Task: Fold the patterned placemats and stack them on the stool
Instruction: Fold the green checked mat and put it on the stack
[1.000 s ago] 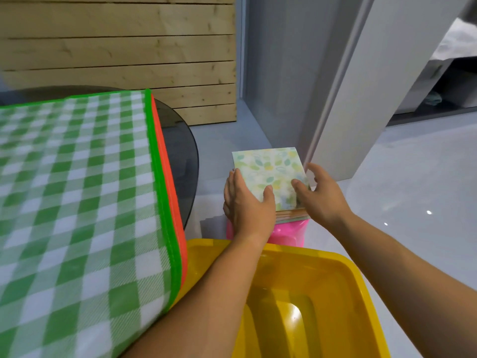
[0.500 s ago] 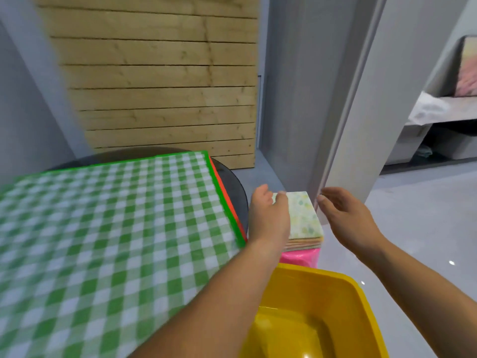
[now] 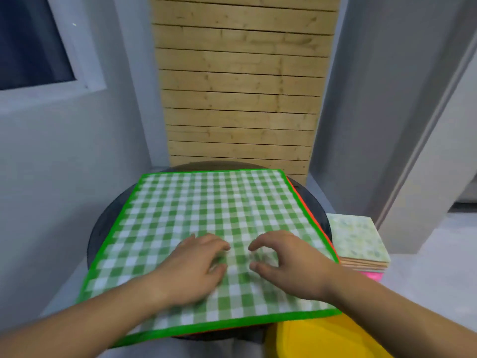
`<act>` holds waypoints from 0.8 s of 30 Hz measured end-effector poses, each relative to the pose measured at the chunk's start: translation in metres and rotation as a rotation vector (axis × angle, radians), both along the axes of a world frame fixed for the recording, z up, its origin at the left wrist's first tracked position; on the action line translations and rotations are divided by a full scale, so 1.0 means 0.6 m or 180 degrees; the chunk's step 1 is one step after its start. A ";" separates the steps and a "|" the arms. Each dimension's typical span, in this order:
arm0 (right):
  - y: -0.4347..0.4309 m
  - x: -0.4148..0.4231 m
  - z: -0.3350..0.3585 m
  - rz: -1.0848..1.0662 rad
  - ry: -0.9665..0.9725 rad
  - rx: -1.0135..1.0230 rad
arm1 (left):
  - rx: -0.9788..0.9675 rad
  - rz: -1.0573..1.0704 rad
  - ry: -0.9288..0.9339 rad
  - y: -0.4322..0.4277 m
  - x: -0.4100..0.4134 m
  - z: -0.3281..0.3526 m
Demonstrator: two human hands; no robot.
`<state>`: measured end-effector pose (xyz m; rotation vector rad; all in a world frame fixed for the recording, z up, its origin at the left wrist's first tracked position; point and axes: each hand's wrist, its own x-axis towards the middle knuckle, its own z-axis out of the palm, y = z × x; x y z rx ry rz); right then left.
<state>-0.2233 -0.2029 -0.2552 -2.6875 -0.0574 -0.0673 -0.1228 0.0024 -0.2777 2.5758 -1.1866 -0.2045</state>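
Flatly, sq. grn-check placemat [image 3: 206,215], round dark table [image 3: 102,233]

a home room, it seems. grey walls [image 3: 77,156], a pine plank panel [image 3: 240,86], a window [image 3: 33,40]. one small round counter [image 3: 103,223].

One head-worn wide-angle camera looks forward and down, close above the checked placemat [image 3: 206,215].

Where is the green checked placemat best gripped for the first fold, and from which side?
Probably at its two near corners, coming from the person's own side. The green checked placemat lies flat on the round table, and its near edge overhangs the rim, so there is room to get under it there. An orange-edged mat lies beneath, so pinch the top layer alone.
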 end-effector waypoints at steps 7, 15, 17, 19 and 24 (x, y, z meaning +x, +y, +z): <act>0.075 0.007 -0.056 0.0463 0.0039 0.0049 | 0.0339 -0.0424 -0.0014 0.107 -0.037 -0.020; 0.081 -0.019 -0.075 0.0708 0.0211 -0.0049 | 0.0420 -0.0668 0.0053 0.121 -0.035 -0.040; 0.080 -0.023 -0.076 0.0759 0.0243 -0.0032 | 0.0383 -0.0673 0.0103 0.122 -0.033 -0.039; 0.081 -0.025 -0.076 0.0762 0.0215 -0.0019 | 0.0302 -0.0675 0.0147 0.125 -0.031 -0.039; 0.083 -0.028 -0.075 0.0689 0.0189 0.0090 | 0.0129 -0.0641 0.0312 0.131 -0.024 -0.036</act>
